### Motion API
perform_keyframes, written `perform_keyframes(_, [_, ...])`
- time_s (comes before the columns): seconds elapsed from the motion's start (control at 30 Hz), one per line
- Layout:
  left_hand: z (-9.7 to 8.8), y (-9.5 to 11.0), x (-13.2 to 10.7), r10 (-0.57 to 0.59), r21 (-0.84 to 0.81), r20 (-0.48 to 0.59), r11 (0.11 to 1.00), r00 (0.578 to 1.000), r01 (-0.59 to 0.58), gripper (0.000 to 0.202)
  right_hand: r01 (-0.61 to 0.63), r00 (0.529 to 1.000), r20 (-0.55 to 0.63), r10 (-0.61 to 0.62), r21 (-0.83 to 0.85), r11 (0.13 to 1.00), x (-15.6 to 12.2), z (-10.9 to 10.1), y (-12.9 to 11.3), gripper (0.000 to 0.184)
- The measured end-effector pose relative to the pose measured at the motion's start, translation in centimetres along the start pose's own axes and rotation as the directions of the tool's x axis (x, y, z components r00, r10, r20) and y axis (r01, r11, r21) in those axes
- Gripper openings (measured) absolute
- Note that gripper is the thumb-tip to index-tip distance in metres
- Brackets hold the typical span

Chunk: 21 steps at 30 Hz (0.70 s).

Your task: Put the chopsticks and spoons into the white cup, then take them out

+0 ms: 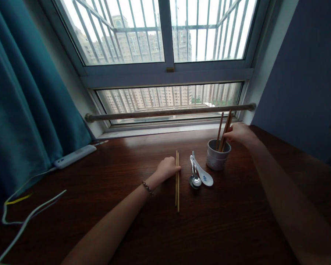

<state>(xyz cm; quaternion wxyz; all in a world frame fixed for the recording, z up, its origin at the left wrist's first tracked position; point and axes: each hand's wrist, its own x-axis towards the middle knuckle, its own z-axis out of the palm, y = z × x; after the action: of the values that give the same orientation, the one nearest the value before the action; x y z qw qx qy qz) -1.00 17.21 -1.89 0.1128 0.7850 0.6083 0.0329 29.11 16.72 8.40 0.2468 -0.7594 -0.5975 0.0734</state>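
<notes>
My left hand (167,168) rests curled on the dark wooden table (226,228), its fingertips touching a pair of wooden chopsticks (177,184) that lie flat, pointing toward the window. My right hand (240,133) reaches over a white speckled cup (217,156) and pinches the chopsticks (224,132) standing upright in it. Between the flat pair and the cup lie a metal spoon (194,176) and a white ceramic spoon (203,174) with a blue mark.
A white power strip (74,156) sits at the table's left back edge, with white cables (30,213) trailing off the left. A teal curtain (24,103) hangs at left. A barred window and wooden rail (168,112) run behind the table.
</notes>
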Motion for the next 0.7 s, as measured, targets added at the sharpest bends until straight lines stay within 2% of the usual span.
perform_keyframes(0.13, [0.0,0.3,-0.2,-0.05,-0.023,-0.024,0.999,0.998,0.049,0.025,-0.057,0.998,0.001,0.059,-0.204,0.977,-1.2,-1.4,-1.3,0.018])
perform_keyframes(0.27, [-0.3,0.1,0.0,-0.036,-0.133,-0.051,0.991,0.998,0.029,0.02,0.026,1.0,0.006,-0.025,-0.232,0.972,-2.8,-2.5,-2.7,0.021])
perform_keyframes(0.37, [-2.4,0.0,-0.1,0.0,-0.307,-0.081,0.951,0.997,-0.025,0.02,0.113,0.993,0.038,-0.108,-0.216,0.97,-4.1,-3.5,-3.5,0.026])
perform_keyframes(0.47, [-6.3,0.5,-0.4,-0.003,-0.534,-0.206,0.838,0.978,-0.11,0.017,0.166,0.986,0.031,-0.163,-0.209,0.964,-5.6,-4.7,-4.0,0.029])
perform_keyframes(0.53, [-9.3,1.5,-0.5,-0.033,-0.653,-0.355,0.724,0.934,-0.222,0.018,0.183,0.983,0.028,-0.181,-0.194,0.964,-6.5,-5.4,-4.4,0.027])
perform_keyframes(0.57, [-10.7,2.2,-0.4,-0.055,-0.687,-0.437,0.665,0.898,-0.293,0.019,0.192,0.981,0.027,-0.191,-0.185,0.964,-7.0,-5.6,-4.7,0.026])
perform_keyframes(0.63, [-13.2,4.1,0.0,-0.097,-0.711,-0.561,0.565,0.822,-0.418,0.02,0.231,0.972,0.009,-0.234,-0.2,0.952,-8.3,-5.7,-5.4,0.026])
perform_keyframes(0.7, [-14.9,6.3,0.9,-0.114,-0.702,-0.638,0.491,0.762,-0.515,0.019,0.317,0.947,0.024,-0.322,-0.259,0.913,-9.9,-5.1,-6.6,0.026])
